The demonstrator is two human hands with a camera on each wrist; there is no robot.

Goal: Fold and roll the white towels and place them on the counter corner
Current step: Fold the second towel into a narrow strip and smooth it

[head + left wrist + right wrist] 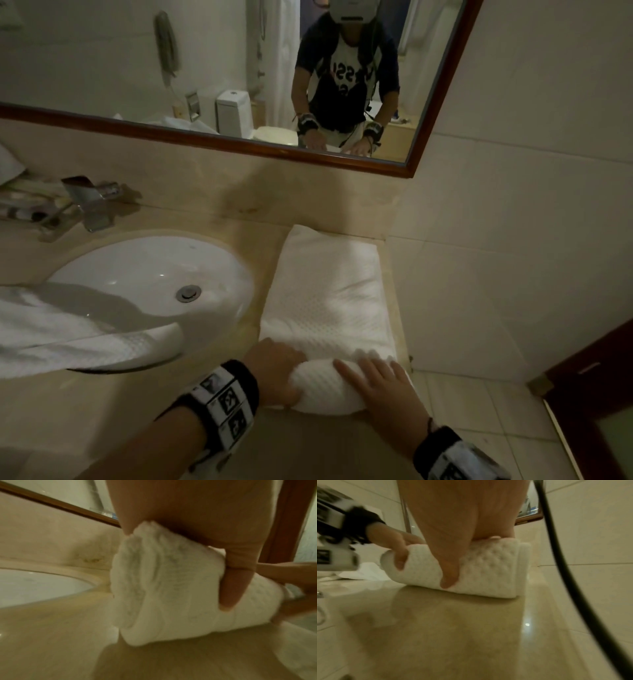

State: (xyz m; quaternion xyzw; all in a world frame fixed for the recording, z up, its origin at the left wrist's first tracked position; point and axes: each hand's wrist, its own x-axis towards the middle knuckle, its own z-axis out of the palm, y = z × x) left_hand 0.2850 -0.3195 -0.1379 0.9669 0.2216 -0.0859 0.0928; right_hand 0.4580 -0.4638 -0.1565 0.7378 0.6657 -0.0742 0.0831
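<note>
Rolling step. Left hand (279, 368) and right hand (383, 387) grip white towel (325, 291) at its rolled near end on worktop (120, 411); flat part lies ahead. Next: probably roll forward, evenly.

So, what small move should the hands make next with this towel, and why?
Probably roll it one turn forward, toward the back wall. Only the near end of the towel is rolled, with the left hand and right hand gripping the roll; the rest lies flat on the counter ahead.

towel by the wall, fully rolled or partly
Partly: the towel is rolled at its near end under the left hand and right hand; the rest lies flat.
</note>
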